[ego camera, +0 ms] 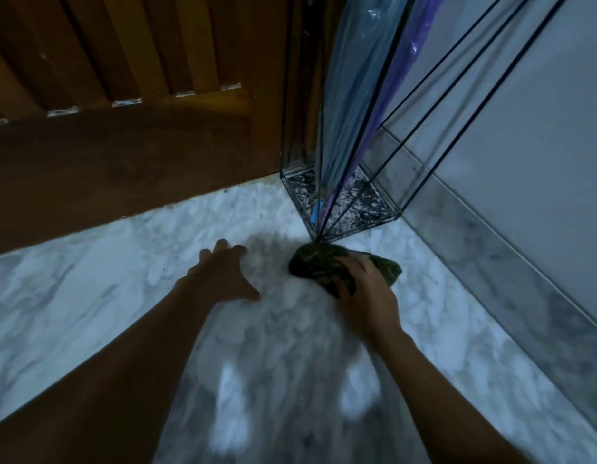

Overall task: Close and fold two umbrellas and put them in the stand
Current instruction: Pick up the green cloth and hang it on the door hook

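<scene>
My right hand (365, 298) curls round the folded green umbrella (310, 262) at centre frame, just under the stand (367, 204); my left hand (220, 274), left of it, spreads open, empty.

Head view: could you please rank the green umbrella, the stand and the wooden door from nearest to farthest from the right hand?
1. The green umbrella: in the grip of the right hand.
2. The stand: just beyond, in the corner.
3. The wooden door: farther back, to the left.
</scene>
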The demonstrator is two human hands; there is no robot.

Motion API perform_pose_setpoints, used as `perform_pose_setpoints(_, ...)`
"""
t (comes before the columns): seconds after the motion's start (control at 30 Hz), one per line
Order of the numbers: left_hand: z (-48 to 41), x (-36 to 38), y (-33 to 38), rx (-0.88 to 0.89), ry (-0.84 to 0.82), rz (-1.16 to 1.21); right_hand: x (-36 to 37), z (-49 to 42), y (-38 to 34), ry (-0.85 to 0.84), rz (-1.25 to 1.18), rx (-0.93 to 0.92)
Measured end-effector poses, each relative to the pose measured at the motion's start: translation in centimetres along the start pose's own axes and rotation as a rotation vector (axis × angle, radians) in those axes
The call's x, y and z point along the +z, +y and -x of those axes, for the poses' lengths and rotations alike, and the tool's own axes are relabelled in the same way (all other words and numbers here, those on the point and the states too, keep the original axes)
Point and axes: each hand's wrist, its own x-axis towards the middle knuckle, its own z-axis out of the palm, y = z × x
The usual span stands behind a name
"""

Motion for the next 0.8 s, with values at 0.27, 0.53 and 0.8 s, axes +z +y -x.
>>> perform_pose_setpoints(0.27, 1.3, 2.0, 1.9, 0.001, 0.0, -0.05, -4.5, -5.0, 6.4, 0.069, 0.057, 0.229)
perform_pose_setpoints(0.53, 1.8, 2.4, 1.5, 0.052, 0.026, -0.05, -0.1, 0.1, -1.6, 0.065, 0.013, 0.121)
perform_pose_setpoints(0.8, 4.1, 0.7, -0.2, 0.118, 0.111, 0.484, 0.6, 1.6, -12.1, -0.273, -0.171, 0.052)
